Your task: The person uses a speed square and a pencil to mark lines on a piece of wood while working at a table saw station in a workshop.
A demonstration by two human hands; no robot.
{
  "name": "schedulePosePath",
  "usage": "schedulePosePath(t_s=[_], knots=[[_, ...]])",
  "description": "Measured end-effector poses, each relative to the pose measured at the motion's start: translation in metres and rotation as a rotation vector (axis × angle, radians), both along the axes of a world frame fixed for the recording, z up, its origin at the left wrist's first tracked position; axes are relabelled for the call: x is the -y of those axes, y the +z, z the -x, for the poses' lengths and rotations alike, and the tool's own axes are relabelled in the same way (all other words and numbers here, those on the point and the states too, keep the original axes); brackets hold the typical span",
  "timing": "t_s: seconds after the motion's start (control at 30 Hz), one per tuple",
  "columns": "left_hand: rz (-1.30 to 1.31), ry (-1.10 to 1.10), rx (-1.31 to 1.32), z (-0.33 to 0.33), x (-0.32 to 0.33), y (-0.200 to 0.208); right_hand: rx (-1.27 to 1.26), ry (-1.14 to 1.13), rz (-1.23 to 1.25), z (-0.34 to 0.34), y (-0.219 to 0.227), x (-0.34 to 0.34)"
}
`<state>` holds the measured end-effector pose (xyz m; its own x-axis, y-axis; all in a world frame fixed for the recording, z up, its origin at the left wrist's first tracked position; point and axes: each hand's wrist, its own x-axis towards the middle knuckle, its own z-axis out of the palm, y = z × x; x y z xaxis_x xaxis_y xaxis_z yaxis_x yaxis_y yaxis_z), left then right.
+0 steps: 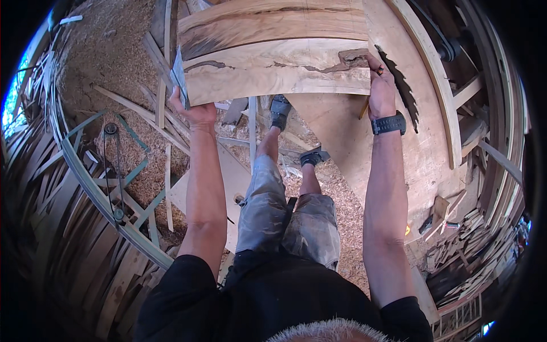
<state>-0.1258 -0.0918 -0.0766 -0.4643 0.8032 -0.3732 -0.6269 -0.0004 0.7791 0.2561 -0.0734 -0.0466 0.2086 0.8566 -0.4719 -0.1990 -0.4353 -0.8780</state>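
A wide pale wooden board (273, 71) with dark wandering cracks and a brown knot hollow near its right end is held out in front of me. Beyond its light part runs a browner, streaked wood band (273, 25); whether this is a second board, I cannot tell. My left hand (198, 112) grips the near left corner, with its fingers partly hidden beneath. At the right end, my right hand (383, 91) is closed around the edge by the knot. Just right of that hand, a dark toothed circular saw blade (401, 88) stands up from the plywood saw table (347, 137).
A long wooden rail (436, 85) borders the table at right. Wood strips (142, 114) lie across the sawdust-covered floor (108, 40). A green metal frame with a belt (112, 171) stands at left. Offcuts (473, 245) are heaped at lower right.
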Motion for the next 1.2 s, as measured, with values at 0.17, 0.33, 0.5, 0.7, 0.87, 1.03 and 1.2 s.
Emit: schedulePosePath(t_s=[0.17, 0.33, 0.5, 0.7, 0.87, 1.03, 1.2], knots=[[-0.004, -0.024, 0.019, -0.001, 0.002, 0.001, 0.041, -0.004, -0.020, -0.001, 0.001, 0.001], [0.036, -0.026, 0.047, 0.007, 0.001, 0.001, -0.049, 0.037, -0.075, 0.001, 0.002, 0.001], [0.036, -0.052, 0.025, 0.005, 0.001, 0.001, 0.123, 0.158, -0.056, -0.010, 0.003, -0.006], [0.041, -0.033, -0.022, 0.000, 0.001, 0.004, 0.097, 0.093, -0.072, -0.002, 0.003, -0.008], [0.027, -0.022, 0.002, 0.003, 0.002, 0.000, 0.002, -0.030, -0.097, -0.002, -0.014, -0.008], [0.036, -0.001, 0.012, 0.005, 0.002, 0.001, 0.053, -0.020, -0.074, 0.003, -0.007, -0.007], [0.068, 0.008, 0.068, 0.016, 0.002, 0.009, 0.042, 0.012, -0.087, -0.005, -0.012, -0.007]])
